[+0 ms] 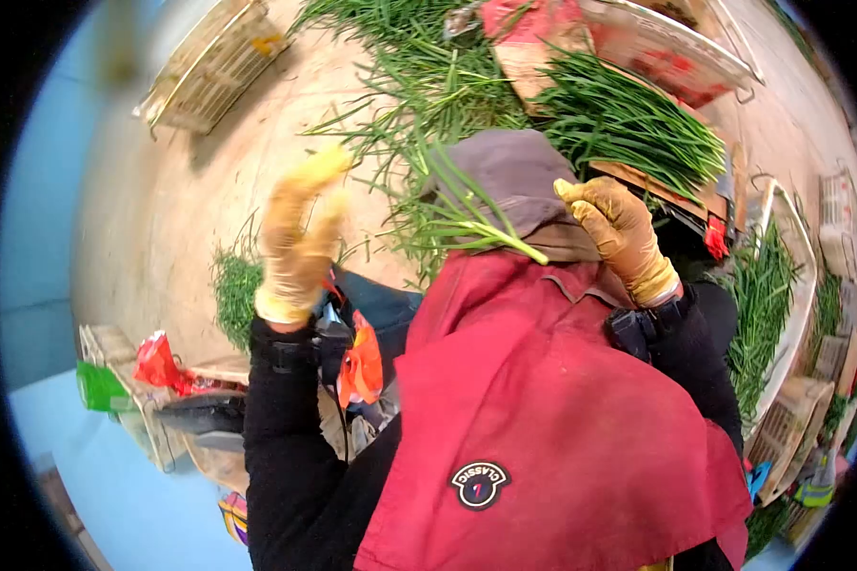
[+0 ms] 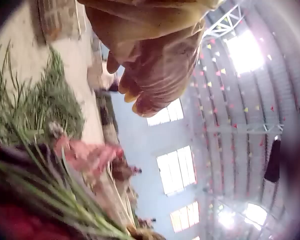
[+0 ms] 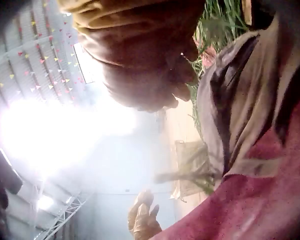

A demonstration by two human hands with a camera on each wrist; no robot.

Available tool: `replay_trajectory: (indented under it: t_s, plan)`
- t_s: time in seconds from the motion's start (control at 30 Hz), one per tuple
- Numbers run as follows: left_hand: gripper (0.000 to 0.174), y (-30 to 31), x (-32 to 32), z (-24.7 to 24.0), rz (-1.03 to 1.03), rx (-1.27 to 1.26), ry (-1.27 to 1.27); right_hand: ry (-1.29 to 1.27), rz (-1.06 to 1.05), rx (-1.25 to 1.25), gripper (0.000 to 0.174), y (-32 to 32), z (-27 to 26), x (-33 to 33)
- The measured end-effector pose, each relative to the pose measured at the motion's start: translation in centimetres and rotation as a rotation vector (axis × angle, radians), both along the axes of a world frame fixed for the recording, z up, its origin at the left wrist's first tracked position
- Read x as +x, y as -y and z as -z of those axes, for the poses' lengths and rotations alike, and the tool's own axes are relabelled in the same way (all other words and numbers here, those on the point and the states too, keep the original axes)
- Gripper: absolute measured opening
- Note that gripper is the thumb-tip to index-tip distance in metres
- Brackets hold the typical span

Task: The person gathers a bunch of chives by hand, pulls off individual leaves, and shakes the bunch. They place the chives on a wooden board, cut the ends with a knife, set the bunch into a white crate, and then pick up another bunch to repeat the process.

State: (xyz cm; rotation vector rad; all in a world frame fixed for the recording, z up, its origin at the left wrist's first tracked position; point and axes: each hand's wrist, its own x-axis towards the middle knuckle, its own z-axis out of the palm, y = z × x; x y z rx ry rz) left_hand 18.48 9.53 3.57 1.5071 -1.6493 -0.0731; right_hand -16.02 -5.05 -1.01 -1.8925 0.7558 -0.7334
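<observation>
A small bunch of green stalks (image 1: 490, 228) shows in front of the grey cloth (image 1: 505, 162) and the red apron (image 1: 552, 381); whether it rests on them is unclear. My gloved left hand (image 1: 300, 238) is raised left of the stalks, blurred, its fingers apart and holding nothing visible. To the right of their pale ends, my gloved right hand (image 1: 619, 233) has curled fingers, with a visible gap to the stalks. The stalks (image 2: 75, 205) also cross the lower left wrist view, below the left glove (image 2: 150, 55). The right glove (image 3: 135, 55) fills the upper right wrist view.
Loose greens (image 1: 438, 86) spread over the floor (image 1: 324, 105) ahead. A thick green bundle (image 1: 628, 124) lies at the upper right. Plastic crates stand at the upper left (image 1: 214, 71) and upper right (image 1: 667, 52). A white tub (image 1: 805, 305) with greens is at the right.
</observation>
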Motion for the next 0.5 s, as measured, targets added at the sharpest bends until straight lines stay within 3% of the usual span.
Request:
replay_trajectory:
  t_s: [0.07, 0.13, 0.17, 0.23, 0.3, 0.37, 0.4, 0.43, 0.5]
  plan:
    - [0.046, 2.3, -4.2, -0.4, 0.245, 0.179, 0.067, 0.042, -0.008, 0.14, 0.024, -0.7, 0.4, -2.2]
    - [0.074, 3.5, -7.4, 0.8, 0.386, 0.354, 0.191, -0.006, -0.02, 0.184, 0.029, -1.1, 0.8, -3.8]
    - [0.075, 3.8, -8.5, 2.3, 0.438, 0.366, 0.179, -0.052, -0.015, 0.221, 0.031, -1.3, 0.6, -4.4]
    - [0.072, 4.4, -10.0, 5.1, 0.507, 0.381, 0.169, 0.051, 0.041, 0.304, 0.031, -1.2, 1.9, -6.4]
    - [0.055, 4.9, -11.6, 7.3, 0.449, 0.274, 0.113, 0.143, 0.128, 0.262, 0.031, -0.3, 3.8, -9.4]
    - [0.045, 5.1, -11.6, 9.0, 0.397, 0.207, 0.013, 0.134, 0.365, 0.428, 0.032, 1.2, 4.1, -13.0]
    - [0.028, 5.0, -11.8, 9.1, 0.386, 0.213, -0.027, 0.183, 0.467, 0.467, 0.034, 1.6, 4.8, -14.8]
    - [0.024, 5.1, -11.9, 8.9, 0.38, 0.193, -0.029, 0.228, 0.537, 0.446, 0.031, 1.8, 5.4, -16.3]
    - [0.022, 5.5, -11.9, 8.2, 0.38, 0.21, -0.037, 0.055, 0.682, 0.513, 0.028, 2.3, 6.3, -18.0]
